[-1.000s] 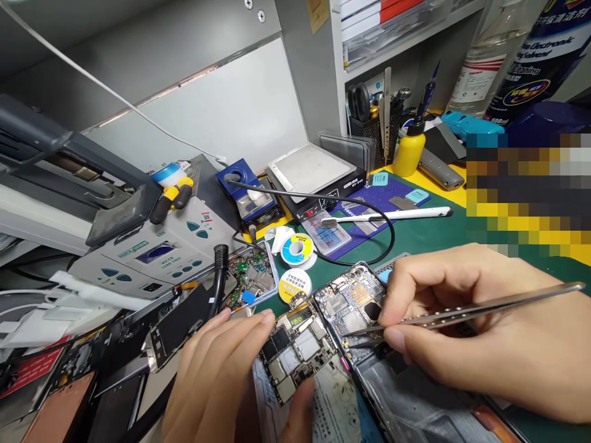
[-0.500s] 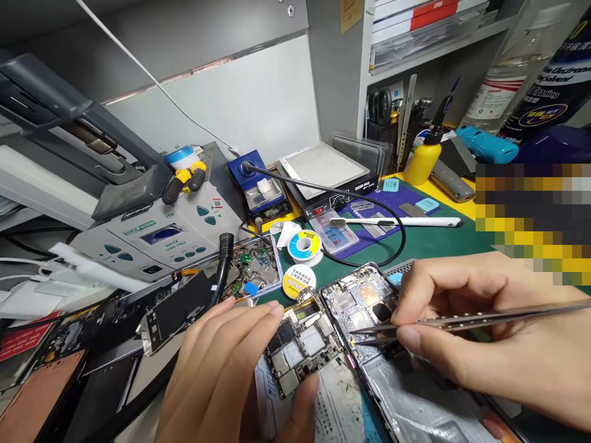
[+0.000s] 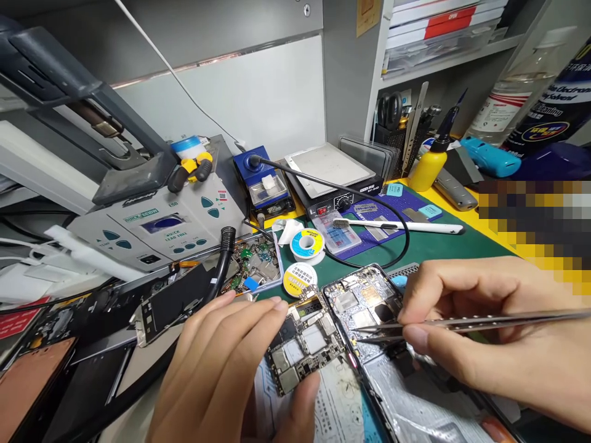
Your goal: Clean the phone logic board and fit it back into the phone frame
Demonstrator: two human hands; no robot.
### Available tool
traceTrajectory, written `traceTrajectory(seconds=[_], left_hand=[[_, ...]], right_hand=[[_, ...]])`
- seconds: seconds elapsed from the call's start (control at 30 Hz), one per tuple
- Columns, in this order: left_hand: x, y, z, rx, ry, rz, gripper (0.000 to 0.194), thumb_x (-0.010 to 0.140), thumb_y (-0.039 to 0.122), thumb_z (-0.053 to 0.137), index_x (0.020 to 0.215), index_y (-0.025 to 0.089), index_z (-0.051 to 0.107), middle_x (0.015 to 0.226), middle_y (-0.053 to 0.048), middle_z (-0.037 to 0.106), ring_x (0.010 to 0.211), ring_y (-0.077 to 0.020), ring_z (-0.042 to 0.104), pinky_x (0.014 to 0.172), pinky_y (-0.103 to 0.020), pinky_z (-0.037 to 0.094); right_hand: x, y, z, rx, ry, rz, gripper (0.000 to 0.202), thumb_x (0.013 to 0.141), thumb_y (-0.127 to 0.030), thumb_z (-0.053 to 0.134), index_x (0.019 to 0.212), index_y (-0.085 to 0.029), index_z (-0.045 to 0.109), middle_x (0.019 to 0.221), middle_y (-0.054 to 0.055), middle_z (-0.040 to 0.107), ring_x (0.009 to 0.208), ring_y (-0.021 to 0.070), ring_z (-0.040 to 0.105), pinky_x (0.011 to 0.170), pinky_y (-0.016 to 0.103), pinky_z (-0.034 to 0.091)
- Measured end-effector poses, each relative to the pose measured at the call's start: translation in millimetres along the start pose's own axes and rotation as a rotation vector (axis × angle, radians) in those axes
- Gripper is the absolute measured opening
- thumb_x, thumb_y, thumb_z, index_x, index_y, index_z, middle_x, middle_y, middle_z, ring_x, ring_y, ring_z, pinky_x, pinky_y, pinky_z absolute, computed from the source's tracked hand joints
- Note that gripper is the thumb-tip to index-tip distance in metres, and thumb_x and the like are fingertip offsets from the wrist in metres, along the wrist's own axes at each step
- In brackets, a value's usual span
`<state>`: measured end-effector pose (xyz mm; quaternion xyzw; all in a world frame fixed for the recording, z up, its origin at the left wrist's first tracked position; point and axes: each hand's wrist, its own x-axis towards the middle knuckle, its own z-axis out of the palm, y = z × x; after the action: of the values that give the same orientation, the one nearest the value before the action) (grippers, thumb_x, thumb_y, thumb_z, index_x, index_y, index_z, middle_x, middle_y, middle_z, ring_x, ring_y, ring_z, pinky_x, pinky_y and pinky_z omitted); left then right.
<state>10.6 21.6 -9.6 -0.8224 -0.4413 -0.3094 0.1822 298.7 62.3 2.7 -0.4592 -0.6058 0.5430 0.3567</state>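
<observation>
My left hand [image 3: 231, 369] is closed around a phone circuit board [image 3: 307, 344], fingers along its left edge and thumb at its lower edge. Between thumb and fingers of my right hand [image 3: 475, 332] is a pair of metal tweezers [image 3: 443, 324]. Their tips are slightly apart and lie over the inside of an opened phone frame [image 3: 388, 387], near its left edge. The frame lies right of the board, its upper part filled with metal-shielded parts. Part of the frame is hidden beneath my right hand.
Behind the hands are a solder spool [image 3: 307, 245], a round tin [image 3: 300, 280] and a toothbrush [image 3: 401, 226]. A hot-air station [image 3: 166, 224] stands back left, its black hose [image 3: 152, 375] running past my left hand. A heating plate [image 3: 335, 169] and a yellow bottle [image 3: 423, 169] are farther back.
The whole view has shifted slightly, so things appear a little lower and to the right. Both hands keep their holds, and the tweezer tips stay over the same part of the frame.
</observation>
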Motion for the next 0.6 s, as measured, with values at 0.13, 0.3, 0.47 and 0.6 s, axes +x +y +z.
traceTrajectory(seconds=[0.13, 0.3, 0.47, 0.6], left_hand=[[1, 1, -1.5, -0.073, -0.033, -0.031, 0.036, 0.100, 0.019, 0.076, 0.135, 0.012, 0.069, 0.130, -0.008, 0.076, 0.136, -0.0170, 0.067, 0.133, -0.032, 0.044], [0, 7, -3.1, -0.113, -0.004, -0.078, 0.038, 0.100, 0.017, 0.076, 0.137, 0.013, 0.067, 0.130, -0.007, 0.075, 0.137, -0.0174, 0.066, 0.133, -0.036, 0.045], [-1, 5, -2.7, -0.126, 0.005, -0.078, 0.043, 0.099, 0.017, 0.078, 0.139, 0.014, 0.065, 0.129, -0.007, 0.076, 0.133, -0.0175, 0.068, 0.133, -0.039, 0.046], [-1, -2, -0.8, -0.088, -0.016, -0.054, 0.044, 0.099, 0.020, 0.078, 0.141, 0.014, 0.064, 0.132, -0.009, 0.075, 0.137, -0.0192, 0.066, 0.133, -0.040, 0.047]], right_hand=[[-3, 6, -3, -0.058, 0.028, -0.062, 0.023, 0.088, -0.038, 0.086, 0.068, -0.036, 0.076, 0.051, -0.002, 0.061, 0.041, 0.0145, 0.045, 0.034, 0.021, 0.031], [-7, 11, -7, -0.084, 0.070, -0.027, 0.034, 0.092, -0.053, 0.088, 0.068, -0.034, 0.074, 0.051, -0.001, 0.058, 0.040, 0.0150, 0.050, 0.035, 0.021, 0.044], [-6, 14, -8, -0.086, 0.065, -0.019, 0.030, 0.085, -0.051, 0.095, 0.069, -0.034, 0.076, 0.052, 0.000, 0.060, 0.041, 0.0156, 0.054, 0.036, 0.022, 0.046], [-4, 13, -6, -0.049, 0.065, -0.027, 0.036, 0.091, -0.058, 0.089, 0.068, -0.033, 0.076, 0.049, 0.000, 0.059, 0.038, 0.0157, 0.050, 0.034, 0.022, 0.043]])
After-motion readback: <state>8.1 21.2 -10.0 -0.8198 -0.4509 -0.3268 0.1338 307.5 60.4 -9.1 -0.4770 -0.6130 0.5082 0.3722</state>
